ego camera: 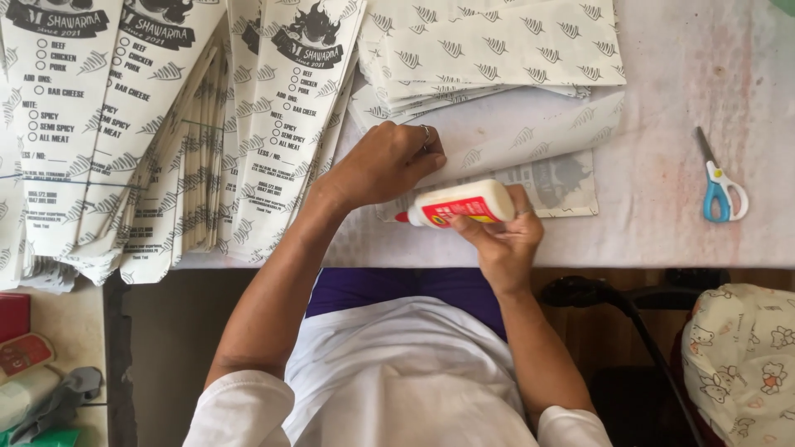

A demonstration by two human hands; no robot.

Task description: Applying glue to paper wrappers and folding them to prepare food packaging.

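My right hand [501, 240] grips the white red-labelled plastic glue bottle [460, 204] lying crosswise, red nozzle pointing left under my left hand [383, 164], whose fingers pinch the folded white paper sheet [513, 132].

Head camera looks straight down, close over the table [662, 223].

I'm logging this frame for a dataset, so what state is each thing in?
White glue bottle with red label and red tip: held sideways in the right hand, tip pointing left.
Left hand: fist pressing down on the folded leaf-patterned paper sheet.
Fanned stack of printed paper sleeves: flat, overlapping.
Blue-handled scissors: lying closed on the table.
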